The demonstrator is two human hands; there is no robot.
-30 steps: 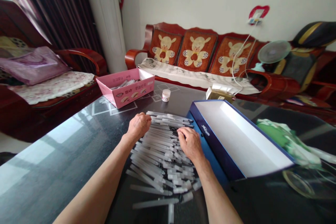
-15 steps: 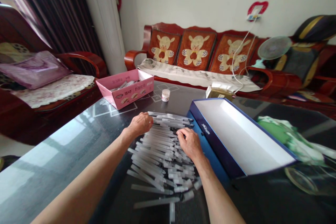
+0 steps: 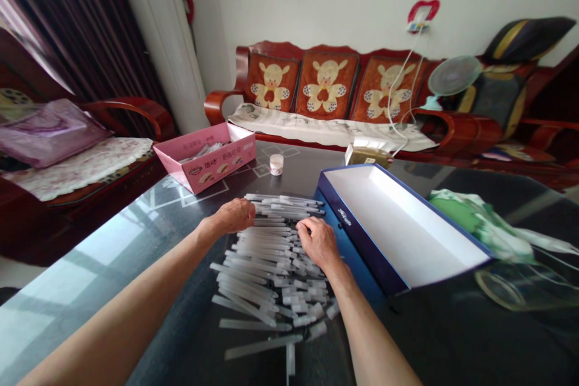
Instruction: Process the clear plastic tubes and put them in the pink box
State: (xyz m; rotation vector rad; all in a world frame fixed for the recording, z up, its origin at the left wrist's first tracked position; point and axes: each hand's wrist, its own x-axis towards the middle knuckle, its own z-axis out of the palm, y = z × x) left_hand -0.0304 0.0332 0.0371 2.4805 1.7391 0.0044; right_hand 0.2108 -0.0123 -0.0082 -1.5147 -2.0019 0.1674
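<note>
Blue box (image 3: 359, 234) beside translucent tubes (image 3: 257, 262)

One head-worn view, forward and down over the near table (image 3: 190, 325) toward the sofa (image 3: 325, 93), edges perhaps stretched.

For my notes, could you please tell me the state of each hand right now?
Left hand: curled at the white tubes; whether it grips one cannot be told.
Right hand: curled near their right ends; any grip cannot be told.
</note>
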